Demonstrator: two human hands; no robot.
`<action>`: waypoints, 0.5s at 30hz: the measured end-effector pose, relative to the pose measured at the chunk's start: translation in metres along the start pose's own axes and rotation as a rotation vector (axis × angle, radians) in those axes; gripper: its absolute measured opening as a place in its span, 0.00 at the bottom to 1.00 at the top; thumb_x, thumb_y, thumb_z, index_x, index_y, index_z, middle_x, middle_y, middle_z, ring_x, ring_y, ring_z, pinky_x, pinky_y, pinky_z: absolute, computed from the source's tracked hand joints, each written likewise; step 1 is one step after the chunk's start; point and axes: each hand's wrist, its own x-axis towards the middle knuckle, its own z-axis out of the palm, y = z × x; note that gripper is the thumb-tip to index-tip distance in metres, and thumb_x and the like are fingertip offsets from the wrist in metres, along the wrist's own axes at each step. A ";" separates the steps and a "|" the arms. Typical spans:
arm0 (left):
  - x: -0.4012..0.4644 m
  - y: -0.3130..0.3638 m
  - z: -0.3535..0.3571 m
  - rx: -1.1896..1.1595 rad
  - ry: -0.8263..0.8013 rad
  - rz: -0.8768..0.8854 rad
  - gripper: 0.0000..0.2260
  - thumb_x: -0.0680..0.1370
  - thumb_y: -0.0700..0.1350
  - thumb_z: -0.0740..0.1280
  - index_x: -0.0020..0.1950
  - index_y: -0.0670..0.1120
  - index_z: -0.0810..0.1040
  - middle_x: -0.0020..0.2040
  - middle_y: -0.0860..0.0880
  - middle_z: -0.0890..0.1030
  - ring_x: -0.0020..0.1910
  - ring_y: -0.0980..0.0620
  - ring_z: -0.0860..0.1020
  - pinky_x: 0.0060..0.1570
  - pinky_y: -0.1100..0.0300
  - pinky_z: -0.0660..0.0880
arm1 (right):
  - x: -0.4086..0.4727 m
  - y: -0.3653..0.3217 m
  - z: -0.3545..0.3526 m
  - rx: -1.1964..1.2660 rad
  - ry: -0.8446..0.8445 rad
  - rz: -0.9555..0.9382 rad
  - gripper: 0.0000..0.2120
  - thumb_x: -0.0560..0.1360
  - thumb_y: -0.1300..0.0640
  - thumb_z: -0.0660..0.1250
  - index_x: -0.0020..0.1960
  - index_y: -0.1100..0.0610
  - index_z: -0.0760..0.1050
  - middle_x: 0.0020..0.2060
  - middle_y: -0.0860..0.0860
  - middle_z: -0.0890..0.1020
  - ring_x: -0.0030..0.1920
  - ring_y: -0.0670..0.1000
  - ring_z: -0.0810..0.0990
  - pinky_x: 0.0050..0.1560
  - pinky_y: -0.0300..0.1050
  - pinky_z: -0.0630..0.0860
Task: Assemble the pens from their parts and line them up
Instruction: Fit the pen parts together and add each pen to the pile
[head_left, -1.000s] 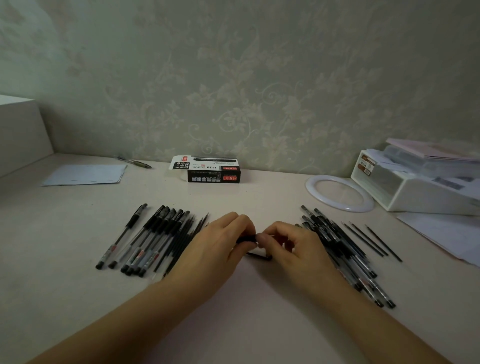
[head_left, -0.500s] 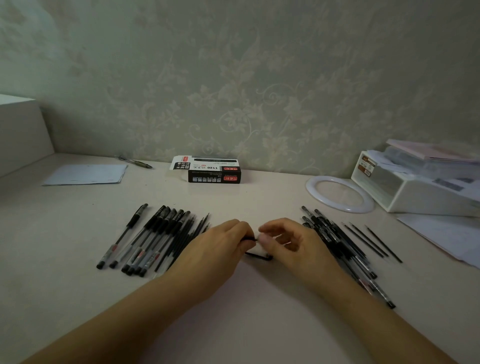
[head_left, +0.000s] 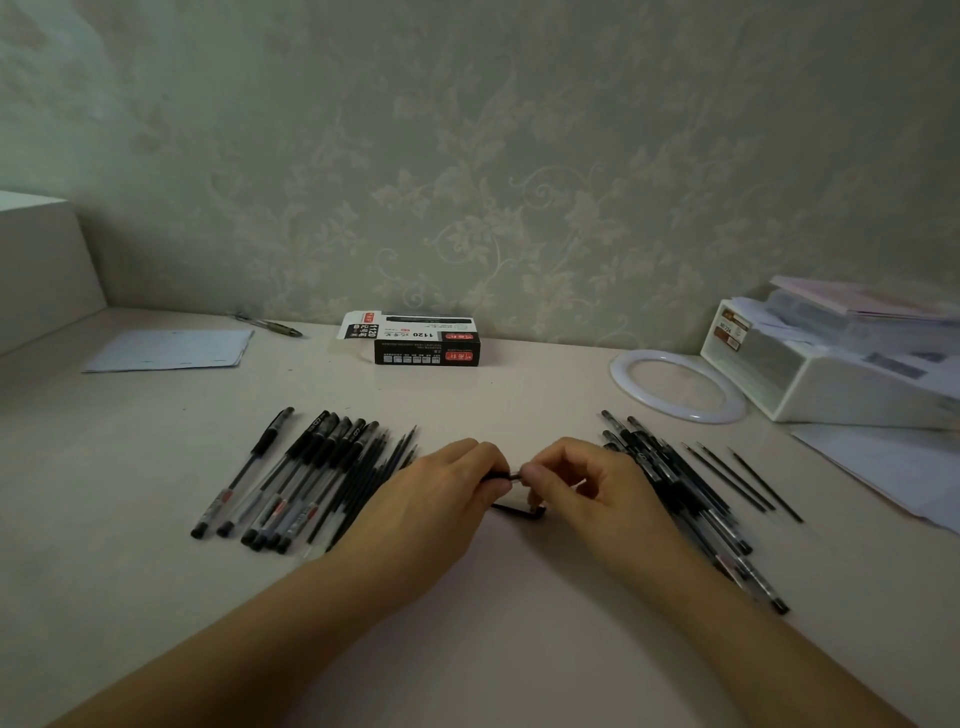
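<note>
Pale desk (head_left: 519, 649), both hands pinching one small dark pen part (head_left: 506, 475)

Pale desk (head_left: 519, 395), set against the wall. Lying on it: row of capped pens (head_left: 291, 478) at left with loose refills (head_left: 374, 467) beside them; heap of pen barrels (head_left: 691, 499) at right, three refills (head_left: 748, 480) just beyond. Rear: pen box (head_left: 426, 345), paper sheet (head_left: 171, 349), single pen (head_left: 275, 327), white ring (head_left: 678, 384), white storage box (head_left: 831, 379), papers (head_left: 883, 467). Small black part (head_left: 519, 510) at centre.
</note>
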 end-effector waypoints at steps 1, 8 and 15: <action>0.000 0.000 0.000 0.000 0.002 -0.003 0.09 0.82 0.51 0.57 0.52 0.50 0.74 0.46 0.55 0.76 0.43 0.53 0.75 0.43 0.50 0.73 | 0.000 0.000 -0.001 0.006 -0.003 -0.002 0.03 0.76 0.54 0.71 0.44 0.47 0.81 0.39 0.43 0.84 0.37 0.39 0.78 0.38 0.33 0.71; 0.000 0.000 0.001 -0.019 0.006 0.000 0.08 0.82 0.50 0.57 0.52 0.50 0.74 0.46 0.56 0.76 0.42 0.54 0.74 0.43 0.50 0.73 | 0.001 -0.001 0.002 0.041 0.024 0.046 0.09 0.73 0.43 0.70 0.47 0.48 0.81 0.40 0.44 0.84 0.39 0.43 0.80 0.40 0.31 0.73; -0.001 -0.002 0.002 -0.035 0.027 -0.009 0.07 0.81 0.50 0.58 0.51 0.51 0.74 0.42 0.59 0.72 0.40 0.57 0.72 0.42 0.53 0.73 | 0.003 -0.004 -0.002 0.172 0.030 0.075 0.01 0.75 0.59 0.71 0.47 0.55 0.82 0.38 0.48 0.86 0.43 0.47 0.84 0.47 0.40 0.76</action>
